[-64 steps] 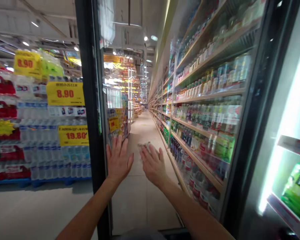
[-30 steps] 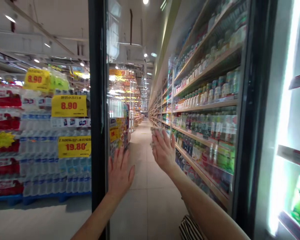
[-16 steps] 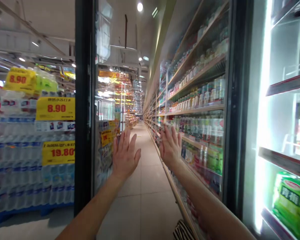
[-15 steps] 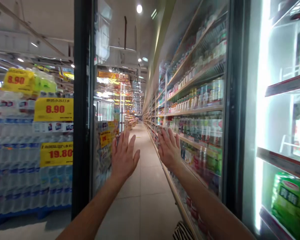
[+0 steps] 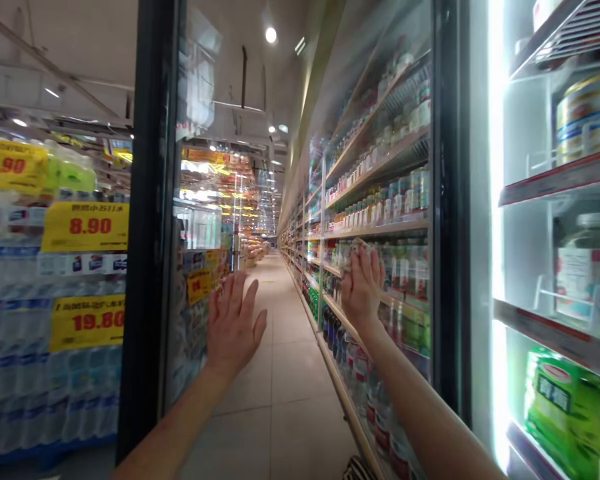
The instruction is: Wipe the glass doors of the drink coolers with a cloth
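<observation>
An open glass fridge door with a black frame stands in front of me. My left hand lies flat against the glass with its fingers spread, and it holds nothing. My right hand is higher and to the right, near the door's right frame. It presses a small greyish cloth against the glass, and the cloth peeks out above the fingertips. Through the glass I see a long shop aisle.
The lit fridge interior at the right holds green packs and jars on shelves. Stacked water bottles with yellow price signs stand at the left. Drink shelves line the tiled aisle beyond the glass.
My right hand has slid up and to the right across the glass with the cloth. My left hand stays flat on the glass at about the same height.
</observation>
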A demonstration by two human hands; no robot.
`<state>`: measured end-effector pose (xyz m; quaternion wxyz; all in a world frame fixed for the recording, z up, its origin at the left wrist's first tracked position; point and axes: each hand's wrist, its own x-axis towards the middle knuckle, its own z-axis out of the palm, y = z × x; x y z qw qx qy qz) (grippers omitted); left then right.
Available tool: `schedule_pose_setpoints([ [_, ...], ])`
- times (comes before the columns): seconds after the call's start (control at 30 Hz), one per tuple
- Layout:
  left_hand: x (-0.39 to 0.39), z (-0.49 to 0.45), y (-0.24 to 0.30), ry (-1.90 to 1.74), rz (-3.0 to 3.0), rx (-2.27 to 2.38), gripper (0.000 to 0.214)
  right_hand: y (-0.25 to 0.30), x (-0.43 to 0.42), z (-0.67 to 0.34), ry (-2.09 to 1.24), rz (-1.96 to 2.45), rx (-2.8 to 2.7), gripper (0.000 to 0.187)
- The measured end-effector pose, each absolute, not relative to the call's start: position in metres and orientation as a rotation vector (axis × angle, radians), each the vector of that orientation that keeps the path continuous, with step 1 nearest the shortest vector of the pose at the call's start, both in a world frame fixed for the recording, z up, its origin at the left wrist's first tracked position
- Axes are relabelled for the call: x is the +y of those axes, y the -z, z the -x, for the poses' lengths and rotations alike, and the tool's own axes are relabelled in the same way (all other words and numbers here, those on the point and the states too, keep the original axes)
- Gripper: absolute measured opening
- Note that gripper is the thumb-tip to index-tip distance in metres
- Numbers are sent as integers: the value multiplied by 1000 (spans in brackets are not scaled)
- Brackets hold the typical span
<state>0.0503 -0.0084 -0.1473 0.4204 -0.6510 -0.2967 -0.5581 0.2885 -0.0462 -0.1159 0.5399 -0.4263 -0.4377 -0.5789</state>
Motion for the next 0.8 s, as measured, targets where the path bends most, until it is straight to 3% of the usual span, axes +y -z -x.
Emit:
schedule_pose_setpoints([
  [0.8, -11, -54, 146, 1450, 1637, -694, 62, 119, -54, -331, 1488, 974, -1195, 46],
])
